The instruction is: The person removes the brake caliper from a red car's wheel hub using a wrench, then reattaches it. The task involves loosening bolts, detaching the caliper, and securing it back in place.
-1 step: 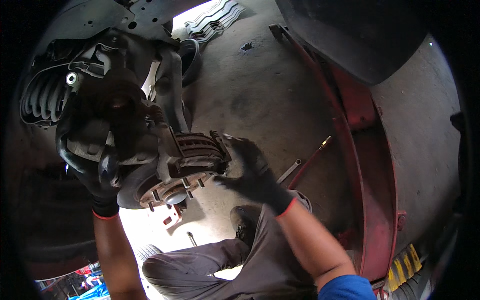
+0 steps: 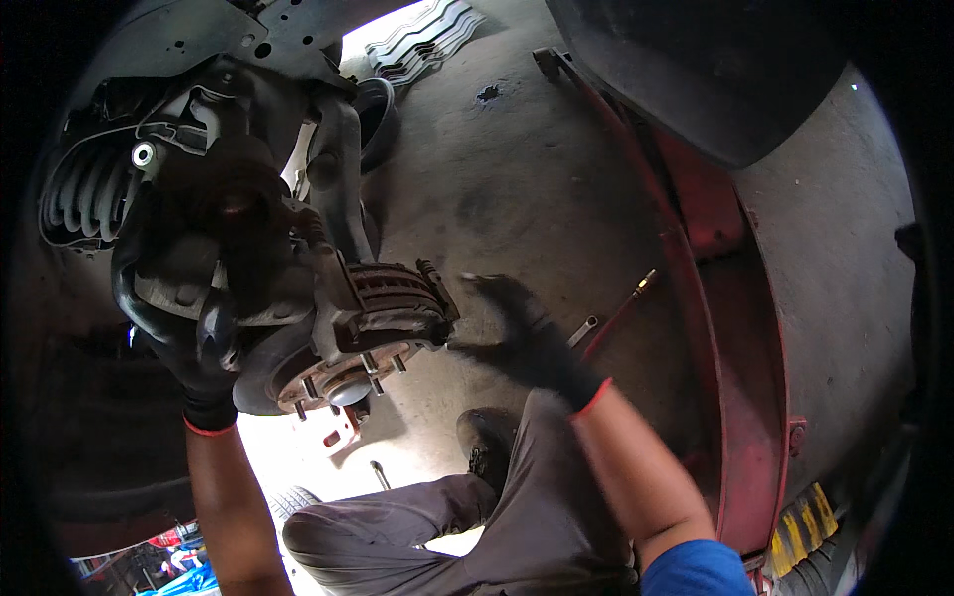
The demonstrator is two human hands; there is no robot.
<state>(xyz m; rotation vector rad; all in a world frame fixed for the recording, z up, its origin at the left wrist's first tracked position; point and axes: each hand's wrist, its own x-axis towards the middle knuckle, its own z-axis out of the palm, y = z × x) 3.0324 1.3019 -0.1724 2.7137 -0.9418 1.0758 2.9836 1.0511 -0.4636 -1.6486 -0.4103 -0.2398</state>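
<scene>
My left hand (image 2: 199, 372), in a black glove with a red cuff, is wrapped at the lower left of the car's suspension assembly (image 2: 184, 283); what exactly it grips is hidden. Beside it are the brake disc (image 2: 260, 385) and the rusty hub (image 2: 328, 382) with several bare studs. A brake caliper bracket (image 2: 388, 310) with a ribbed, rusty section sits over the disc's upper right. My right hand (image 2: 522, 343), gloved alike and blurred, is just right of the bracket, apart from it, fingers spread with nothing visible in them.
A coil spring (image 2: 84, 194) is at left. Red metal jack equipment (image 2: 750, 377) runs down the right, near a wrench (image 2: 581, 331) and red hose (image 2: 626, 313) on the floor (image 2: 497, 199). Corrugated metal pieces (image 2: 417, 40) and a dark pan (image 2: 378, 124) lie behind. My legs are below.
My right hand and forearm have moved right, away from the bracket, opening a gap between my fingers and the metal. My left hand has stayed where it was.
</scene>
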